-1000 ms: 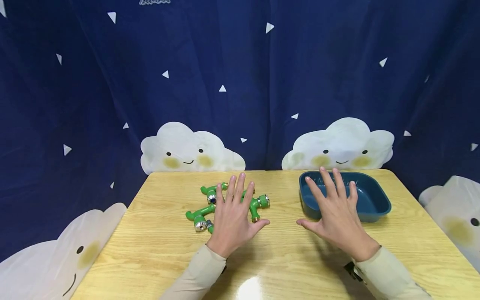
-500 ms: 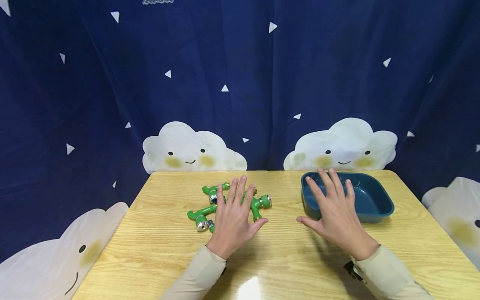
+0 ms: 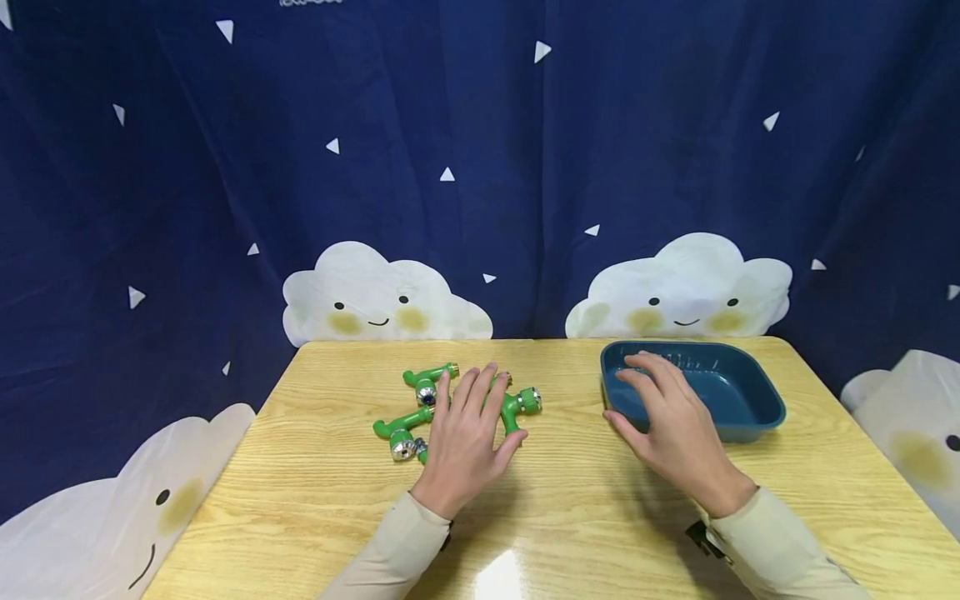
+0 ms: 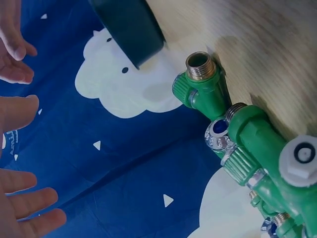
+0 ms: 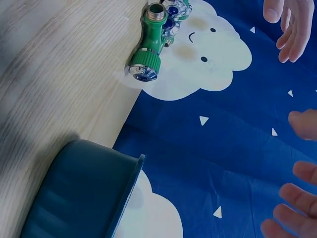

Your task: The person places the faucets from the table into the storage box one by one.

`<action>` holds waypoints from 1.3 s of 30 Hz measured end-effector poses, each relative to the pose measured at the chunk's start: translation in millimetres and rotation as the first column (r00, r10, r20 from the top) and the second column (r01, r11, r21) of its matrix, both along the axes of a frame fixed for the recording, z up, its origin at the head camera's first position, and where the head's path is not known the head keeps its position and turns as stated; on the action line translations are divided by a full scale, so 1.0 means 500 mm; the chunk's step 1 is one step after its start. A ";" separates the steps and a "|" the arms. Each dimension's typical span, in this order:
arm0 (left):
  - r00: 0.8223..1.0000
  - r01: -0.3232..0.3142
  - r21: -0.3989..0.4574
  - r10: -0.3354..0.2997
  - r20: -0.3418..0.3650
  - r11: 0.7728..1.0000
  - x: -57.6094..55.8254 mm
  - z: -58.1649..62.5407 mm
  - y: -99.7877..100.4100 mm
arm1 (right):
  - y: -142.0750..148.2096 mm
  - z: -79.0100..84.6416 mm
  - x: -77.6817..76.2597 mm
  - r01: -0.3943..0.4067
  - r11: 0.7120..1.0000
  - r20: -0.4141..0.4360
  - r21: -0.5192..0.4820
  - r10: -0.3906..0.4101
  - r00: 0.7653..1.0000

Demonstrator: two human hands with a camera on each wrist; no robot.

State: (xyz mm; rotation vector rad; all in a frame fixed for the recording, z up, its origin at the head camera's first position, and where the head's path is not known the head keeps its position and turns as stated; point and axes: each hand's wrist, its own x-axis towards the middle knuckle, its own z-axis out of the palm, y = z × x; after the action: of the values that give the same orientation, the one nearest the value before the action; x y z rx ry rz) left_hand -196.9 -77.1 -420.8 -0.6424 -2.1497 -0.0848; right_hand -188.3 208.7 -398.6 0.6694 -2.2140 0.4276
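My left hand (image 3: 459, 450) is held above a group of several green plastic taps with chrome knobs and brass threaded ends, hiding part of them in the head view. One tap (image 3: 513, 408) shows to the right of its fingers, another (image 3: 397, 429) to the left, and a smaller-looking one (image 3: 431, 379) farther back. Nothing is in that hand; its fingers are slightly bent and spread. My right hand (image 3: 684, 442) overlaps the near left side of a dark blue basin (image 3: 738, 392), fingers loosely bent, thumb apart, holding nothing. In the right wrist view the basin wall (image 5: 84, 188) stands below the hand.
A light wooden table (image 3: 300, 517) carries the taps and the basin. Behind it hangs a dark blue curtain (image 3: 480, 125) with white triangles and smiling clouds, close to the table's back edge.
The fingers of both hands, straight and spread before, have bent and drawn closer together, the right hand's more. Taps and basin have stayed in place on the table.
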 end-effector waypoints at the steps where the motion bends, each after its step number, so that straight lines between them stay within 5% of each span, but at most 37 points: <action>1: 1.000 0.004 0.003 -0.004 0.006 1.000 0.001 -0.001 0.000 | 0.000 0.000 0.000 -0.002 1.000 -0.002 0.002 0.002 1.000; 10: 0.995 0.050 0.055 -0.054 0.084 0.997 0.007 -0.004 -0.003 | 0.001 -0.007 0.000 -0.019 1.000 -0.007 -0.018 0.018 1.000; 21: 0.964 0.123 0.199 -0.165 0.209 0.972 0.015 -0.003 -0.004 | -0.007 -0.017 0.012 -0.115 0.993 0.077 -0.022 0.116 0.990; 32: 0.962 0.138 0.190 -0.177 0.208 0.972 0.020 -0.009 -0.002 | -0.008 -0.023 0.013 -0.124 0.992 0.058 -0.025 0.125 0.990; 39: 0.928 0.135 0.253 -0.212 0.307 0.958 0.021 -0.013 -0.002 | -0.002 -0.026 0.013 -0.119 0.992 0.088 -0.029 0.121 0.989</action>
State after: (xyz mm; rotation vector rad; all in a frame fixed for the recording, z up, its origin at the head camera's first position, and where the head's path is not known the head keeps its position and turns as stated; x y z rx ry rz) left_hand -186.5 -78.1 -427.1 -0.7230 -2.3501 -0.5655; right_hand -181.9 207.5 -411.4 0.7870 -2.2565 0.5540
